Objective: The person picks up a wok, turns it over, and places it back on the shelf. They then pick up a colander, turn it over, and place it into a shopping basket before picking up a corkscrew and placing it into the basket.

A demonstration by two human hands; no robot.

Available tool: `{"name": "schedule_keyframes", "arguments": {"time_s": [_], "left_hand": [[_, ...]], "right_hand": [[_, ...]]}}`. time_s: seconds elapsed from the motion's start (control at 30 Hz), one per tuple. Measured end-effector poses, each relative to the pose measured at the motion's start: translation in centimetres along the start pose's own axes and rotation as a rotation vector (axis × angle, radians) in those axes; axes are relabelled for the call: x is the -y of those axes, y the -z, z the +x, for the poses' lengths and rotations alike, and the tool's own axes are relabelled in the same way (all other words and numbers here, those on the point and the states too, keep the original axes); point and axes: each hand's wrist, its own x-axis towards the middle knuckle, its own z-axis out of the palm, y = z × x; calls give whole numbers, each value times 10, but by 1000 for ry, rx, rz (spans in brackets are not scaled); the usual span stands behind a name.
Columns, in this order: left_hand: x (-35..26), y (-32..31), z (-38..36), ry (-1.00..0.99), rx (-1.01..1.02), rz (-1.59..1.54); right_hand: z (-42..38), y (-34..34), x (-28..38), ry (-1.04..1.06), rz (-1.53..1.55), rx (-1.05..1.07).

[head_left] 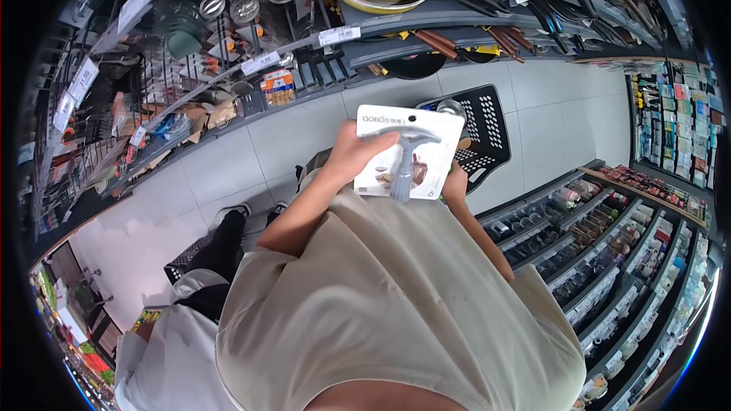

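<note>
My left hand (356,154) grips the left side of a white blister card, with the thumb lying across its front. On the card (373,175) is a grey Y-shaped tool (403,175) that looks like a peeler, its head up and handle down. My right hand (454,183) is closed beside the card's lower right edge, partly hidden by it; what it holds I cannot make out. A black shopping basket (496,118) hangs or stands just beyond that hand. At its near side show a round metal utensil head (451,109) and a wooden piece (464,143).
Shelves of pans (381,0) and hanging kitchen tools (213,7) line the far side. Low tiered bins (594,236) stand on the right. Another person in a white top (171,358) is close at my left, near a second black basket (183,255). Tiled floor (548,99) runs between.
</note>
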Motion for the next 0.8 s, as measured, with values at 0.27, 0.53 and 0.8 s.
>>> {"name": "schedule_keyframes", "arguments": {"time_s": [0.27,0.53,0.8], "left_hand": [[-8,-20,11,49,164,106],[-33,-29,7,39,188,133],[-35,-32,-4,-48,130,94]], "right_hand": [[-2,13,4,5,-72,-35],[3,14,-2,-47,29,113],[-4,77,102,122,1161,-2]]}}
